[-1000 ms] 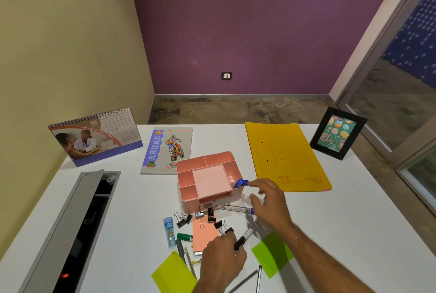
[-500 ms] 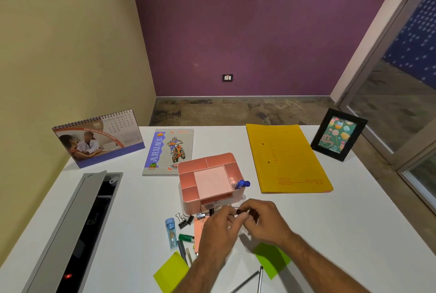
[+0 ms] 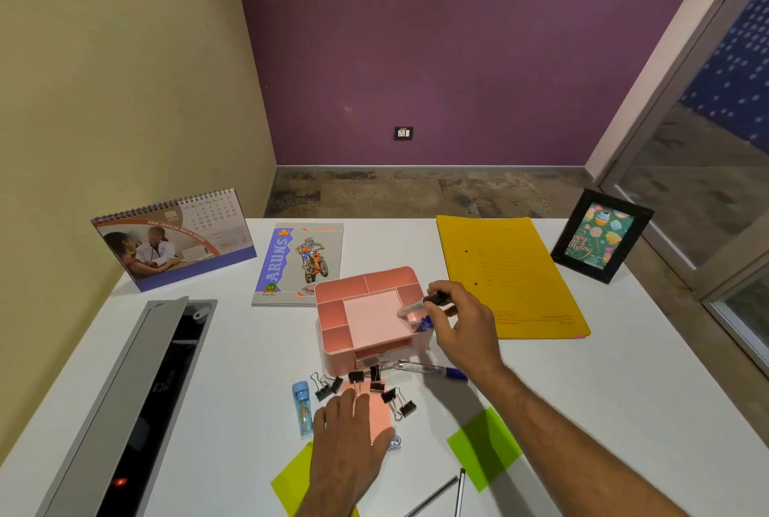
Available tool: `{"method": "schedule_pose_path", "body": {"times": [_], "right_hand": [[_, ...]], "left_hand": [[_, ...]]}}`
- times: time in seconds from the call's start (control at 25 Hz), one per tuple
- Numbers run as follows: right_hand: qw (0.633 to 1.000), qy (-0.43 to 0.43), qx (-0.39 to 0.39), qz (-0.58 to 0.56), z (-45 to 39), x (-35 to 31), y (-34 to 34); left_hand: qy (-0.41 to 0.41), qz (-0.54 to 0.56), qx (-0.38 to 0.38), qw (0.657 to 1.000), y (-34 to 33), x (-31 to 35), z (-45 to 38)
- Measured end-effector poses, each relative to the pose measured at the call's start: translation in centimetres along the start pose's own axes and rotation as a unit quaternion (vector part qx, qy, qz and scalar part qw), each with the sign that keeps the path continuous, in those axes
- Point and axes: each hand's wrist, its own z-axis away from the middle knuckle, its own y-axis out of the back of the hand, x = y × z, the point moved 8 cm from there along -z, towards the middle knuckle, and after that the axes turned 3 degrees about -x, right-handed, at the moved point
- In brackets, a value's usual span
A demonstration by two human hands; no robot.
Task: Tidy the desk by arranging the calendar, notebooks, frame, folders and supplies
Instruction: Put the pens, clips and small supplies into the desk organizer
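A pink desk organizer stands mid-desk. My right hand grips a black-and-white marker and holds it tip-down over the organizer's right compartment, where a blue item lies. My left hand rests palm down on a pink sticky pad, with nothing visibly in it. Black binder clips, a blue tube and a blue-capped pen lie in front of the organizer. At the back are the calendar, notebook, yellow folder and black frame.
An open grey cable tray runs along the desk's left side. Green sticky notes and two thin pens lie near the front edge. A glass door is on the right.
Both hands met over the marker in front of the organizer. Now my right hand has carried it up over the organizer's right compartment, and my left hand has dropped onto the pink pad.
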Motion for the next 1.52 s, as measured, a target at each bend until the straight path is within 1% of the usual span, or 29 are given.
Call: {"method": "schedule_pose_path", "body": {"times": [0.12, 0.2, 0.28, 0.36, 0.44, 0.6, 0.72, 0.8, 0.84, 0.92, 1.0, 1.08, 1.2, 1.28, 1.36, 1.4, 1.48, 1.52], "right_hand": [[0.997, -0.02, -0.025, 0.069, -0.2, 0.8, -1.4], [0.993, -0.011, -0.041, 0.106, -0.3, 0.5, -2.0], [0.988, 0.033, -0.033, 0.15, -0.4, -0.4, -1.8], [0.981, 0.079, -0.006, 0.176, -0.5, -1.1, -1.0], [0.98, 0.091, 0.007, 0.177, -0.9, -1.3, -0.1], [0.982, 0.081, 0.015, 0.171, -1.2, -1.2, 0.6], [0.988, 0.064, 0.045, 0.136, -1.3, -1.1, 1.0], [0.99, 0.044, 0.053, 0.122, -1.4, -0.9, 0.9], [0.991, 0.029, 0.042, 0.124, -1.5, -0.6, 0.5], [0.991, -0.013, -0.014, 0.136, -1.8, 0.3, -0.9], [0.982, -0.042, -0.075, 0.167, -1.8, 1.1, -2.4], [0.974, -0.058, -0.107, 0.194, -1.7, 1.7, -3.2], [0.975, -0.077, -0.113, 0.173, -1.4, 2.3, -3.4], [0.985, -0.093, -0.081, 0.123, -0.7, 3.4, -2.7], [0.984, -0.133, -0.056, 0.103, 0.7, 5.9, -1.9], [0.978, -0.159, -0.071, 0.113, 1.8, 7.3, -2.0], [0.952, -0.196, -0.159, 0.173, 4.5, 9.7, -3.1], [0.932, -0.191, -0.21, 0.224, 5.8, 10.4, -3.8]], "left_hand": [[-0.006, -0.032, 0.019, 0.999, 0.0, 0.1, 0.0], [-0.006, -0.037, 0.02, 0.999, -0.2, 0.0, 0.0], [-0.006, -0.046, 0.02, 0.999, -0.5, -0.1, 0.1], [0.001, -0.05, 0.018, 0.999, -0.7, -0.1, 0.2], [0.004, -0.051, 0.02, 0.999, -0.9, -0.2, 0.1], [0.007, -0.038, -0.003, 0.999, -1.2, -0.3, -0.1], [0.011, -0.033, -0.014, 0.999, -1.0, -0.2, -0.1], [0.009, -0.044, -0.005, 0.999, -0.6, 0.0, 0.0], [0.008, -0.044, -0.008, 0.999, -0.6, -0.1, 0.0], [0.012, -0.035, -0.029, 0.999, -1.1, -0.2, 0.0], [0.012, -0.034, -0.027, 0.999, -1.1, -0.3, -0.1], [0.013, -0.034, -0.023, 0.999, -1.1, -0.2, -0.1], [0.011, -0.033, -0.019, 0.999, -1.0, -0.2, -0.1], [0.01, -0.038, -0.014, 0.999, -0.9, -0.2, -0.1], [0.01, -0.027, -0.035, 0.999, -1.5, -0.3, -0.2], [0.009, -0.026, -0.032, 0.999, -1.5, -0.3, -0.2], [0.005, -0.027, -0.016, 1.0, -1.5, -0.3, -0.3], [0.007, -0.022, -0.014, 1.0, -1.5, -0.3, -0.3]]}}
